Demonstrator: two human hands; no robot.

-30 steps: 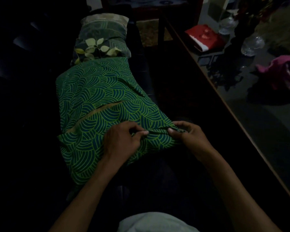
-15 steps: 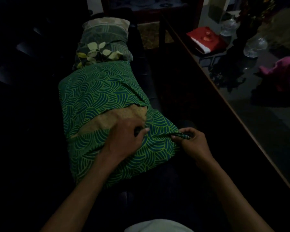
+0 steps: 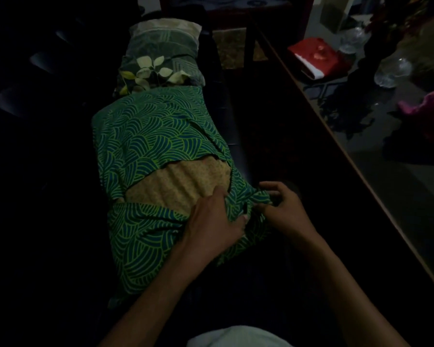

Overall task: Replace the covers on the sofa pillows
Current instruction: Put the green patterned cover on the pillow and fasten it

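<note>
- Head view, hands: both hands work at the near right end of the pillow. Left hand [image 3: 212, 221] lies on the fabric with fingers fairly straight, pressing the green cover's [image 3: 145, 136] lower flap where it meets the opening. Right hand [image 3: 283, 211] sits at the bunched corner, fingers loosely curled; whether it pinches cloth or merely touches it cannot be told in this dim light.
- Head view, task item: the pillow lies lengthwise on the dark sofa [image 3: 238, 156], directly ahead of the person. Green wave-patterned cover wraps most of it.
- Head view, condition: a wide gap runs across the cover, exposing the tan inner pillow [image 3: 181, 181]. Upper and lower flaps stand apart and do not overlap.
- Head view, progress (judged): insertion appears done; closing the opening and squaring the near corner remain.
- Head view, further stock: a second pillow with a leaf print [image 3: 158, 61] lies beyond, touching the first at its far end. Whether its cover is the old or new one cannot be told.
- Head view, surroundings: a glass-topped table [image 3: 361, 151] stands to the right, carrying a red box [image 3: 316, 56] and a pink cloth [image 3: 431, 108].
</note>
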